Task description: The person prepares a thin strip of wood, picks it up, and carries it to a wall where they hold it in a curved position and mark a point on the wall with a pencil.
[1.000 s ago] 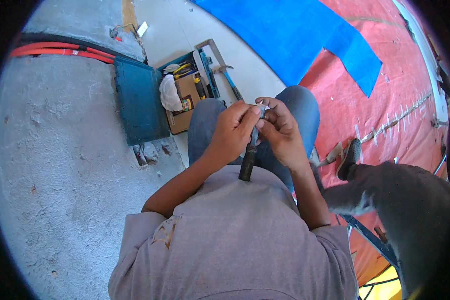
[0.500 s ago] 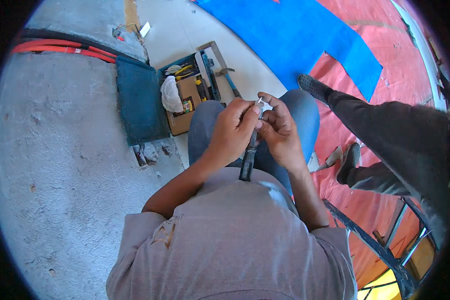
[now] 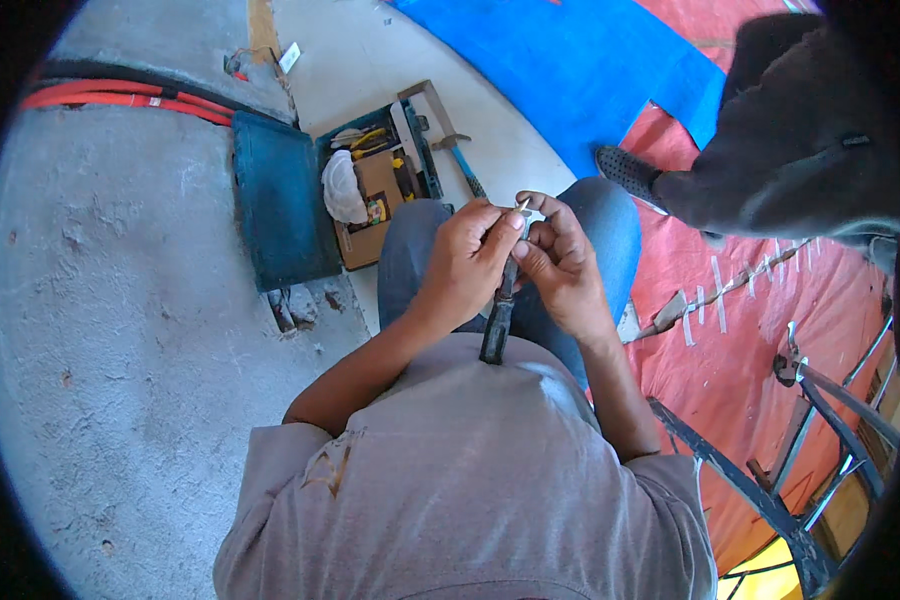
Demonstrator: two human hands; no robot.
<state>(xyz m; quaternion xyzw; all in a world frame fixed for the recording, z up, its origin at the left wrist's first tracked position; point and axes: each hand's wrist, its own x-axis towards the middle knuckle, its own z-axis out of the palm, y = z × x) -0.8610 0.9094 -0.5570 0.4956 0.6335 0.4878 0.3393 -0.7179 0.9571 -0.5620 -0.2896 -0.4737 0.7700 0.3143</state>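
Note:
My left hand is closed, thumb and forefinger pinching beside a small thin pale piece. My right hand curls in from the other side, its thumb on the upper part of a long black-handled tool. The tool's handle points down toward my shirt; its kind is unclear, as fingers cover its upper end. Both hands are close together above my knees, fingertips nearly touching. The right forefinger arches around the pale piece's tip.
An open teal toolbox stands ahead to the left, holding pliers, a cardboard box and a white mask-like cup. Beside it lies a hammer. Another person in dark clothes is at the right, near a black metal frame.
The other person has stepped and bent forward at the right, uncovering taped red sheeting and more of the metal frame. My hands barely shift; the pale piece tilts slightly.

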